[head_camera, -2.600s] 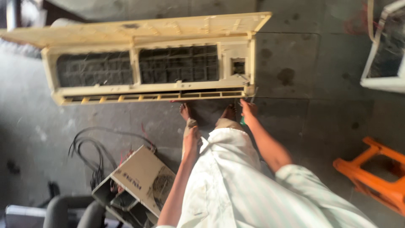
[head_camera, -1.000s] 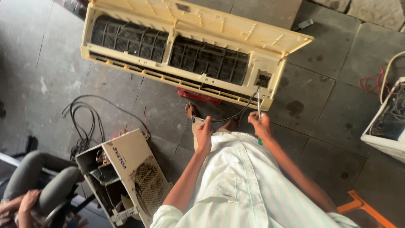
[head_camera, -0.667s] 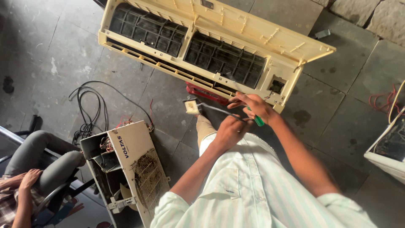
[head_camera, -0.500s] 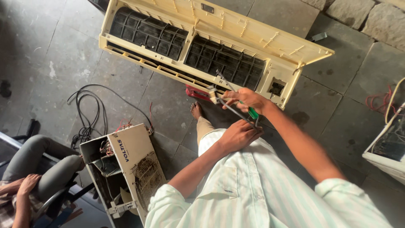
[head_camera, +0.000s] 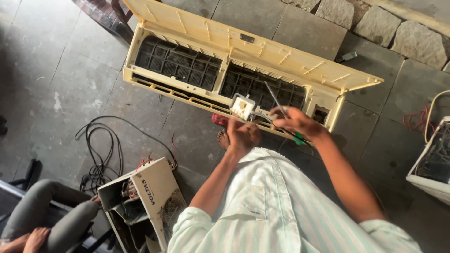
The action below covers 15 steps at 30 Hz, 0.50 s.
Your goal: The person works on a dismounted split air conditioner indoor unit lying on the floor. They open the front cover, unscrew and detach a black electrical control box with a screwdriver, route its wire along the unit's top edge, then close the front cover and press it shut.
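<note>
The small white part sits raised over the open air conditioner (on the floor), pinched by the left hand; the right hand grips 1 screwdriver, which needs careful aiming at it.

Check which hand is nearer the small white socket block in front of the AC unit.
Left. The left hand is just below the white socket block, seemingly touching it; the right hand, gripping a green-handled screwdriver, sits off to its right.

White plug now raised higher.
</note>
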Available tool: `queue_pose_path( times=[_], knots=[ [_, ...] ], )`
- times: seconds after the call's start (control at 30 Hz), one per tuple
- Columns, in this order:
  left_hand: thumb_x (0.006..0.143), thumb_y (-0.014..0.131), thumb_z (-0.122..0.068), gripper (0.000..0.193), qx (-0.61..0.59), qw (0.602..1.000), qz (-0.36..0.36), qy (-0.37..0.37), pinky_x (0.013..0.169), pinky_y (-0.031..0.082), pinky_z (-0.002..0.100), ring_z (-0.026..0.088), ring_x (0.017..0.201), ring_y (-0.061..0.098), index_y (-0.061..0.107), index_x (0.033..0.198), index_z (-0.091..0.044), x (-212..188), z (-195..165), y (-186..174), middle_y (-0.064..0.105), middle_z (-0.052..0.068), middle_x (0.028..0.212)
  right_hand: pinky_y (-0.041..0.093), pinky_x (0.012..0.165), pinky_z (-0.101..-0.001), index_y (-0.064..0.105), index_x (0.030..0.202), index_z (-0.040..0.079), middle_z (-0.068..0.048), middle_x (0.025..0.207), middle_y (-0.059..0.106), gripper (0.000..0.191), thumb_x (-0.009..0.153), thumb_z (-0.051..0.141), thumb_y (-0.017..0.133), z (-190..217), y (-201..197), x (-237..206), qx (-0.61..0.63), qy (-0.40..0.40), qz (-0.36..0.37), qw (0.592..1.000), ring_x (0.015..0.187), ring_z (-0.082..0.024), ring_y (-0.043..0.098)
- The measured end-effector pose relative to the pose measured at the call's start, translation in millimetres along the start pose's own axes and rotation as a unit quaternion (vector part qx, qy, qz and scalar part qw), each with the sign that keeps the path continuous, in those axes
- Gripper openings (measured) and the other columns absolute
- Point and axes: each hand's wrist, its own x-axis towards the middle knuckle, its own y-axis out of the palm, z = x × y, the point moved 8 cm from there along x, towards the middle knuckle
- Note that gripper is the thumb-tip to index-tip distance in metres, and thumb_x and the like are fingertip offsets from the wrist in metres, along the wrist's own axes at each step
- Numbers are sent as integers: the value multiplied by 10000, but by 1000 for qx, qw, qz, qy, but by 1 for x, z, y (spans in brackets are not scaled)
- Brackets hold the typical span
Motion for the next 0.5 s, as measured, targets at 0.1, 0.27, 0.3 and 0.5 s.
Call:
queue_pose_path(
  times=[0.1, 0.27, 0.3, 0.5],
  knots=[
    [909, 484, -498, 543, 48, 989, -73, 119, 819, 594, 420, 265, 945, 713, 640, 1152, -37, 0, -67, 15, 720, 103, 1070, 413, 525, -226, 616, 1254, 6, -82, 947, 750, 500, 833, 246, 739, -12, -6, -15, 8, 24, -18, 1000, 638, -75, 535],
    [1064, 580, -373, 422, 225, 973, -5, 53, 990, 532, 420, 231, 1099, 670, 633, 1298, -26, 11, -81, 55, 707, 76, 1195, 574, 747, -249, 665, 1183, 1, -64, 989, 730, 361, 853, 122, 747, -36, -19, -38, 19, 12, -128, 992, 881, -118, 740],
    [1076, 586, -381, 411, 221, 974, -3, 46, 997, 529, 415, 223, 1100, 668, 629, 1291, -34, 11, -80, 59, 704, 69, 1194, 572, 751, -250, 677, 1166, 1, -64, 979, 738, 344, 847, 104, 757, -39, -20, -43, 25, 3, -161, 987, 880, -121, 733],
    [997, 581, -476, 484, 147, 989, -9, -8, 957, 521, 418, 214, 1054, 668, 650, 1241, -63, -8, -71, 83, 714, 60, 1155, 516, 692, -244, 709, 1056, 11, -50, 902, 755, 249, 835, 61, 811, -48, -13, -79, 38, -37, -335, 941, 820, -112, 681]
  ],
)
